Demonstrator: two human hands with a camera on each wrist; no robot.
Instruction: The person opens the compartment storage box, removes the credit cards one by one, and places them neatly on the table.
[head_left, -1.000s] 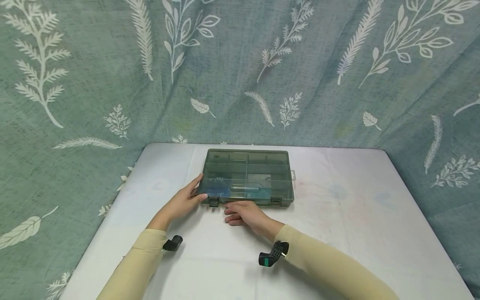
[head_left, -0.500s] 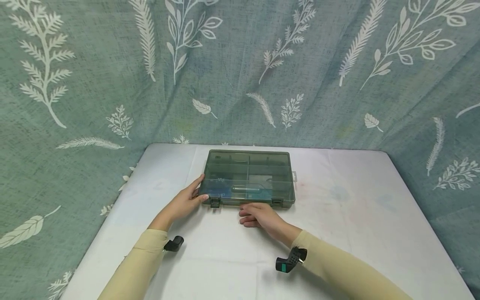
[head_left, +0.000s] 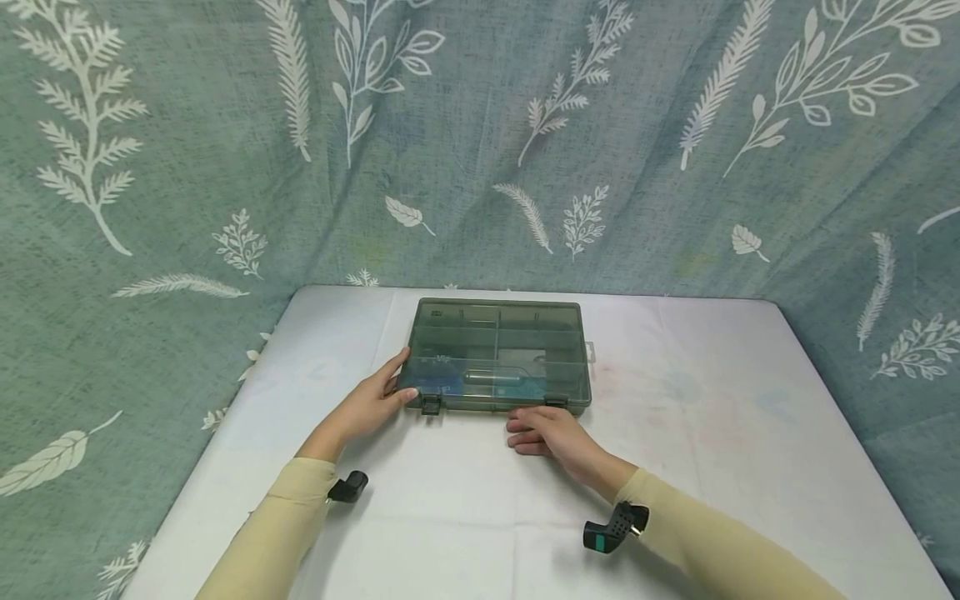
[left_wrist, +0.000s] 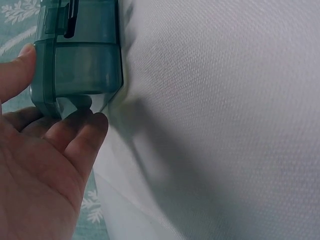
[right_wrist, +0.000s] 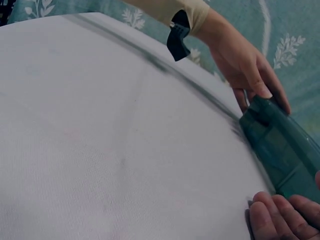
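Observation:
A green see-through plastic organizer box [head_left: 457,315] lies at the back middle of the table, its lid down. Inside show a blue item, a pale card and a teal piece. My left hand [head_left: 367,407] holds its front left corner, thumb on the lid's edge and fingers along the side wall. In the left wrist view, the left latch [left_wrist: 71,19] sticks out from the front wall. My right hand [head_left: 555,435] is at the front edge near the right latch [head_left: 556,402], fingers loosely bent; its thumb is mostly hidden in the head view.
A white cloth covers the table [head_left: 420,533]. Green curtain cloth [head_left: 465,142] with white leaf prints hangs behind and at both sides. A clear tab [head_left: 591,352] juts from the box's right side. A black wrist camera [head_left: 617,527] sits on each sleeve.
My right hand has slid rightward along the box's front edge, from beside the left latch to near the right latch. My left hand has stayed on the corner, and the box has not visibly shifted.

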